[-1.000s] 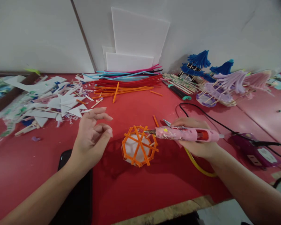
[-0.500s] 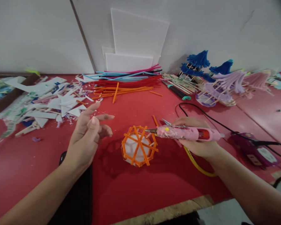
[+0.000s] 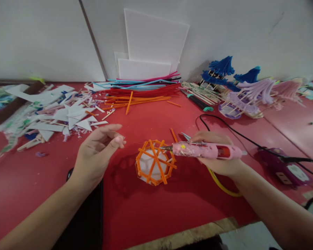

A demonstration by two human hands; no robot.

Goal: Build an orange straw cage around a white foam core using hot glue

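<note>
An orange frame of fuzzy sticks (image 3: 156, 161) rests on the red table, with strips crossing over its top and a white round base below. My right hand (image 3: 215, 152) is wrapped round a pink glue gun (image 3: 195, 150), whose metal tip points left, at the frame's upper right rim. Left of the frame, my left hand (image 3: 100, 149) is raised off the table, thumb and fingertips pinched together. Whatever is between those fingertips, if anything, is too small to name. A loose orange strip (image 3: 174, 134) lies behind the glue gun's nozzle.
White scraps (image 3: 73, 113) are heaped at the left. Coloured fuzzy sticks (image 3: 143, 91) lie along the back, by white boards (image 3: 156, 34). Small blue and lilac models (image 3: 255, 91) stand at back right. A black cable (image 3: 240, 133) runs to a purple power strip (image 3: 284, 168).
My left hand's fingers have come together into a pinch, and the hand has shifted slightly right. The glue gun has moved slightly left and down in my right hand.
</note>
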